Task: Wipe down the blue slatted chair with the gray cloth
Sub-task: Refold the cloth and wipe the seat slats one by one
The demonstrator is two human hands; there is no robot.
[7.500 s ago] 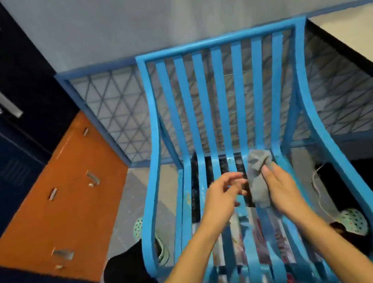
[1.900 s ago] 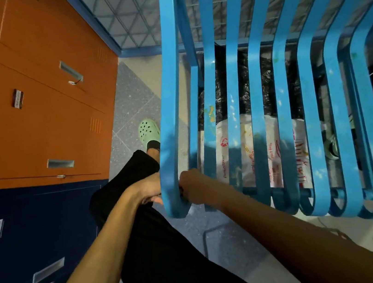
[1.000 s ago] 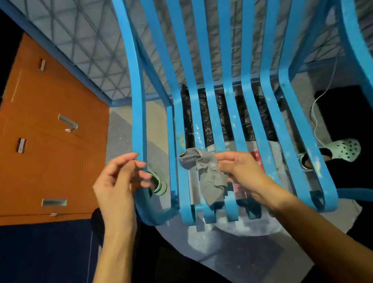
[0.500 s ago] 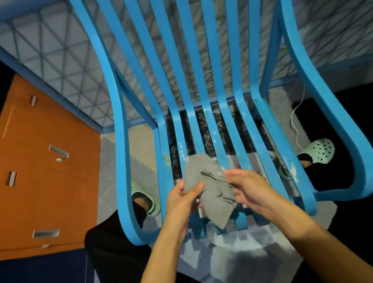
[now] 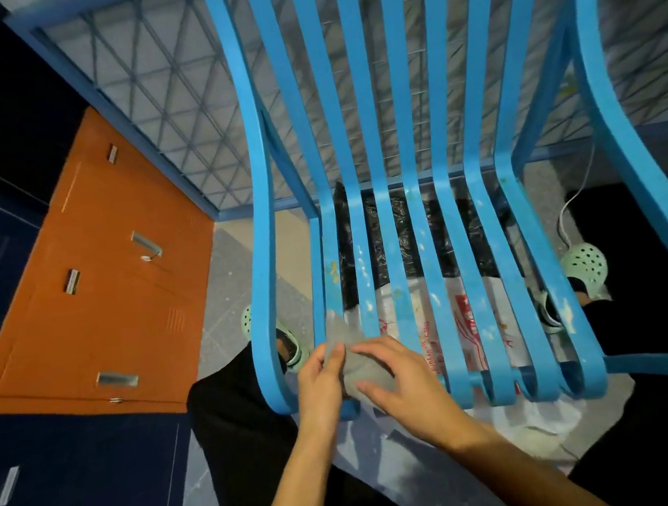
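The blue slatted chair (image 5: 424,204) fills the middle of the head view, its seat slats speckled with pale paint flecks. At the seat's front left corner both my hands hold the gray cloth (image 5: 352,356), which is blurred and bunched over the leftmost slats. My left hand (image 5: 321,380) pinches the cloth's left side with thumb and fingers. My right hand (image 5: 398,377) covers its right side, fingers curled onto it. Most of the cloth is hidden between the two hands.
Orange locker doors (image 5: 103,287) and dark blue lockers (image 5: 55,489) stand to the left. A mesh fence (image 5: 178,94) runs behind the chair. Plastic bags (image 5: 468,319) lie under the seat. My legs in black trousers and green clogs (image 5: 583,265) flank the chair.
Both hands have moved with the cloth from the seat's front middle to its front left corner, and the cloth is now more bunched. The view has shifted slightly.
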